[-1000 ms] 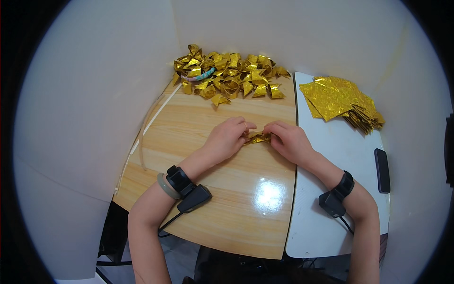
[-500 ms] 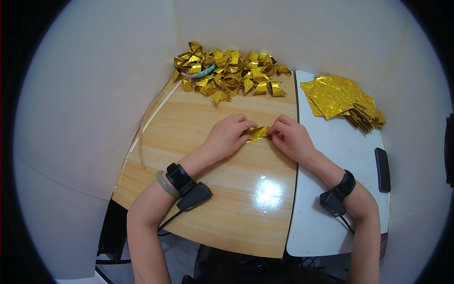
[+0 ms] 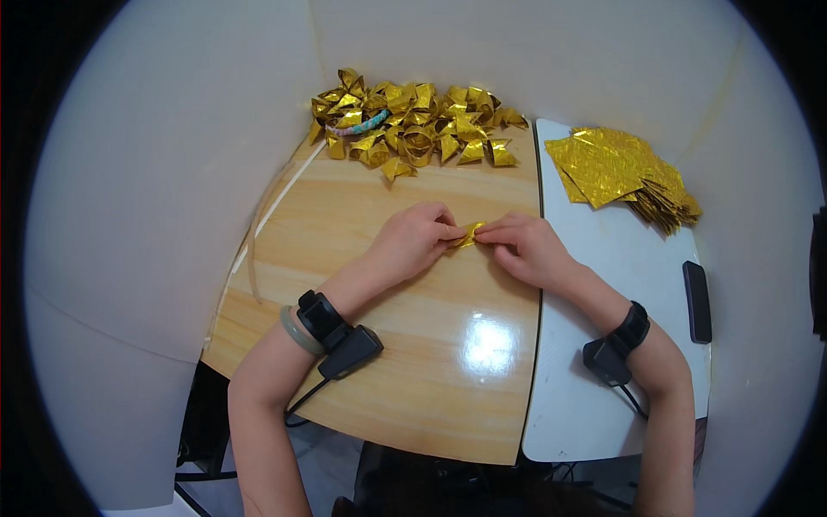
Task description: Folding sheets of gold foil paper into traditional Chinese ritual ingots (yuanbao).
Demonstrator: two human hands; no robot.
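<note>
Between my hands, over the middle of the wood-grain table (image 3: 362,345), is a small piece of gold foil paper (image 3: 470,234). My left hand (image 3: 413,239) pinches its left end, fingers closed. On the other side my right hand (image 3: 527,247) presses its fingertips onto the foil near its right end. Much of the paper is hidden under the fingers, so its folds cannot be made out fully. Dark boxes with cables are strapped to both wrists, and a pale bangle (image 3: 300,333) circles my left forearm.
Several folded gold foil pieces (image 3: 417,145) lie heaped at the back, with a pastel braided band (image 3: 357,127) among them. At right, a white table (image 3: 594,276) bears a stack of flat gold sheets (image 3: 603,168) and a black oblong device (image 3: 697,302). Pale walls enclose the sides and back.
My right fingers have moved left and straightened over the gold foil paper, covering more of it. The left hand keeps its pinch. The whole view has shifted slightly.
</note>
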